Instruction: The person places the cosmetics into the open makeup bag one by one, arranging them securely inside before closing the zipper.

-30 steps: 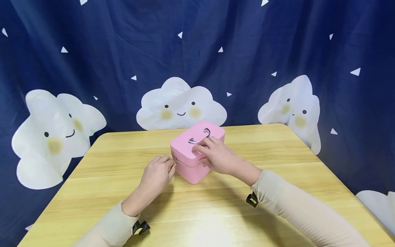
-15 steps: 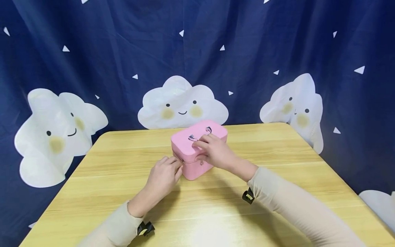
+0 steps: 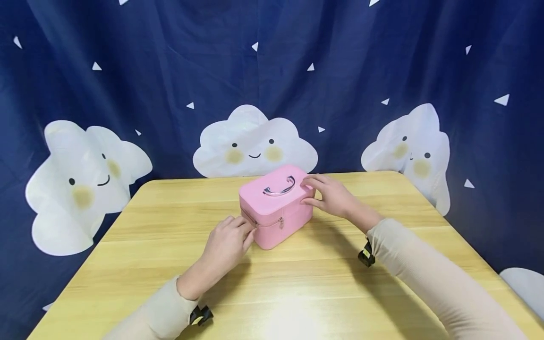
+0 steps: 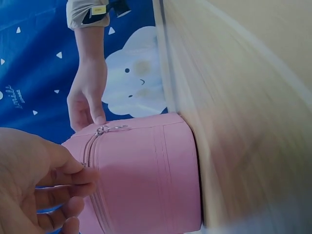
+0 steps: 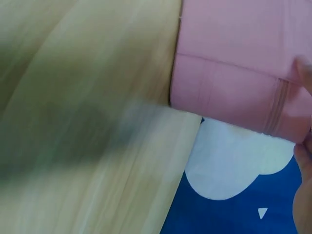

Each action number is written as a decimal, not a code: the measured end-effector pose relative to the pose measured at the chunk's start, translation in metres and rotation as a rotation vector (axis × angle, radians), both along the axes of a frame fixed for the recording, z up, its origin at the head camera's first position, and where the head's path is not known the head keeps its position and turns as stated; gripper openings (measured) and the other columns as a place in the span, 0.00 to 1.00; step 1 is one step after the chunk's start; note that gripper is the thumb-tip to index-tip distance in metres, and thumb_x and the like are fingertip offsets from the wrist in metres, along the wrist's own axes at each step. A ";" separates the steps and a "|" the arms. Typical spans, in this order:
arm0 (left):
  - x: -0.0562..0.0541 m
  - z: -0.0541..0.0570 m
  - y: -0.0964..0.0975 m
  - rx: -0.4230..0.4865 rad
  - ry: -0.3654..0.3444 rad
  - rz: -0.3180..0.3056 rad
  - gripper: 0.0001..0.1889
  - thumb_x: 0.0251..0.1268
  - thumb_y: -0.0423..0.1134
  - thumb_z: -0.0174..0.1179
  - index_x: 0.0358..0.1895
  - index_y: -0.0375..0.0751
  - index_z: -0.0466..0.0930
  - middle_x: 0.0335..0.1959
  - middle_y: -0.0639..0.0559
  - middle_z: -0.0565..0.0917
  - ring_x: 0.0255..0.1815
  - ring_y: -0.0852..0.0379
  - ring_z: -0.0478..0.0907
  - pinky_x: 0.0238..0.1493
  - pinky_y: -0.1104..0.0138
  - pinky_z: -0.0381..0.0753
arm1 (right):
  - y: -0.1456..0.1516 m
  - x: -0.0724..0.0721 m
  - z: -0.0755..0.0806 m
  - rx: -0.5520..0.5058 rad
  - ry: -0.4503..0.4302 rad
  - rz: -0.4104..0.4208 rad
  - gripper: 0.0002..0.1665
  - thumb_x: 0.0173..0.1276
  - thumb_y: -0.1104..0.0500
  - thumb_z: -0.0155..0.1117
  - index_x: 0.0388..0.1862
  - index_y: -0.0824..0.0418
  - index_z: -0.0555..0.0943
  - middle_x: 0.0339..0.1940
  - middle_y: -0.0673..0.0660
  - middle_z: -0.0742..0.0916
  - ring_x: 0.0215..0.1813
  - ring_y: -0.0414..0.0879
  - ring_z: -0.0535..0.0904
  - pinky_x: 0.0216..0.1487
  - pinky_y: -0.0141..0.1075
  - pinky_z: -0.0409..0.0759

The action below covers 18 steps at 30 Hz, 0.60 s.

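A pink zip-up vanity case (image 3: pixel 293 215) stands upright toward the back of the table, its lid down and a silver handle (image 3: pixel 280 189) on top. My left hand (image 3: pixel 227 241) is at its left end; in the left wrist view, thumb and forefinger pinch a small zipper pull (image 4: pixel 84 165), mostly hidden by the fingertips. Another zipper pull (image 3: pixel 281 223) hangs on the front side. My right hand (image 3: pixel 333 196) holds the lid's right corner, fingers along the top edge and thumb on the front. Only its fingertips show in the right wrist view.
The light wooden table (image 3: pixel 272 293) reaches back to a dark blue curtain (image 3: pixel 272 61) printed with white clouds and triangles. The case stands close to the table's back edge. A black wrist camera (image 3: pixel 366 255) hangs under the right cuff, another (image 3: pixel 200 315) under the left.
My right hand has left the lid's front near the handle and moved right to the far corner. The case has turned slightly; the left hand has shifted a little right, staying at its left end.
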State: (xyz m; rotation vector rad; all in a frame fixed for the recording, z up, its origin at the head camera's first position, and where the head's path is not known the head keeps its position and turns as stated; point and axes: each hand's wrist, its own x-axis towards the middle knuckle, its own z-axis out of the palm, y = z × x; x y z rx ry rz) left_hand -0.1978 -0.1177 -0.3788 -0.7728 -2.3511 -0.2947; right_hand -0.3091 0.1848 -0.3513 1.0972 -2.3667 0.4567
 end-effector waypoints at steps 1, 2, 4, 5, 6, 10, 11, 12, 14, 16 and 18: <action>0.000 0.000 0.001 0.000 0.005 -0.001 0.03 0.59 0.37 0.67 0.33 0.41 0.87 0.31 0.53 0.83 0.29 0.53 0.75 0.29 0.63 0.76 | 0.000 0.000 -0.002 -0.008 0.009 -0.010 0.27 0.56 0.49 0.77 0.51 0.60 0.80 0.54 0.60 0.82 0.57 0.55 0.78 0.60 0.49 0.75; 0.000 -0.001 0.001 -0.001 0.008 -0.001 0.03 0.60 0.37 0.67 0.33 0.41 0.87 0.31 0.52 0.83 0.29 0.52 0.75 0.29 0.63 0.76 | -0.001 0.001 -0.003 -0.010 0.022 -0.021 0.27 0.57 0.49 0.77 0.51 0.59 0.80 0.53 0.59 0.83 0.56 0.55 0.79 0.59 0.49 0.76; 0.000 -0.001 0.002 0.002 0.011 0.006 0.03 0.60 0.36 0.66 0.33 0.41 0.87 0.31 0.52 0.83 0.29 0.52 0.74 0.30 0.63 0.76 | -0.003 0.003 -0.005 -0.011 0.044 -0.049 0.26 0.57 0.49 0.76 0.50 0.58 0.81 0.52 0.59 0.83 0.54 0.55 0.80 0.55 0.50 0.78; 0.000 -0.001 0.003 0.003 0.010 0.011 0.03 0.60 0.35 0.65 0.33 0.40 0.87 0.31 0.51 0.83 0.30 0.51 0.75 0.30 0.63 0.76 | -0.004 0.005 -0.005 -0.012 0.052 -0.062 0.25 0.57 0.49 0.76 0.50 0.57 0.81 0.50 0.58 0.83 0.52 0.54 0.80 0.52 0.51 0.79; 0.000 -0.001 0.004 0.005 0.008 0.017 0.03 0.60 0.35 0.65 0.33 0.40 0.87 0.31 0.51 0.83 0.30 0.51 0.74 0.31 0.62 0.76 | -0.005 0.007 -0.005 -0.013 0.062 -0.074 0.25 0.57 0.48 0.76 0.50 0.57 0.81 0.48 0.57 0.84 0.51 0.54 0.81 0.49 0.51 0.80; 0.001 0.001 0.006 0.001 -0.001 0.040 0.03 0.60 0.34 0.64 0.32 0.39 0.86 0.31 0.51 0.82 0.30 0.51 0.74 0.32 0.62 0.76 | -0.009 0.013 -0.006 -0.001 0.089 -0.124 0.24 0.58 0.47 0.75 0.49 0.55 0.81 0.43 0.54 0.84 0.45 0.52 0.82 0.41 0.52 0.81; 0.001 0.001 0.007 -0.002 -0.005 0.044 0.03 0.60 0.34 0.65 0.32 0.39 0.86 0.32 0.51 0.82 0.30 0.51 0.74 0.32 0.62 0.77 | -0.009 0.015 -0.006 0.000 0.090 -0.131 0.23 0.58 0.47 0.75 0.49 0.55 0.81 0.42 0.55 0.84 0.45 0.53 0.82 0.41 0.52 0.81; 0.002 0.001 0.008 -0.004 -0.008 0.049 0.03 0.60 0.35 0.65 0.32 0.40 0.86 0.32 0.51 0.82 0.30 0.51 0.74 0.32 0.62 0.77 | -0.010 0.016 -0.006 0.005 0.092 -0.138 0.23 0.59 0.47 0.75 0.49 0.56 0.81 0.44 0.55 0.84 0.46 0.53 0.82 0.42 0.52 0.81; 0.003 0.001 0.009 -0.007 -0.016 0.062 0.03 0.60 0.35 0.65 0.32 0.40 0.87 0.32 0.51 0.83 0.31 0.51 0.74 0.32 0.62 0.78 | -0.011 0.018 -0.007 0.012 0.091 -0.154 0.23 0.60 0.46 0.74 0.49 0.56 0.81 0.45 0.56 0.84 0.47 0.54 0.82 0.44 0.52 0.81; 0.002 0.000 0.009 -0.013 -0.024 0.084 0.04 0.60 0.36 0.65 0.33 0.41 0.87 0.33 0.51 0.83 0.32 0.51 0.74 0.31 0.62 0.79 | -0.012 0.020 -0.008 0.014 0.093 -0.168 0.23 0.60 0.46 0.73 0.49 0.56 0.81 0.46 0.57 0.84 0.49 0.55 0.82 0.47 0.52 0.81; 0.002 0.000 0.009 -0.015 -0.031 0.105 0.04 0.61 0.36 0.65 0.34 0.41 0.88 0.33 0.50 0.83 0.34 0.50 0.73 0.29 0.62 0.79 | -0.013 0.022 -0.008 0.014 0.102 -0.183 0.23 0.60 0.45 0.72 0.49 0.56 0.81 0.47 0.57 0.84 0.50 0.56 0.81 0.47 0.52 0.80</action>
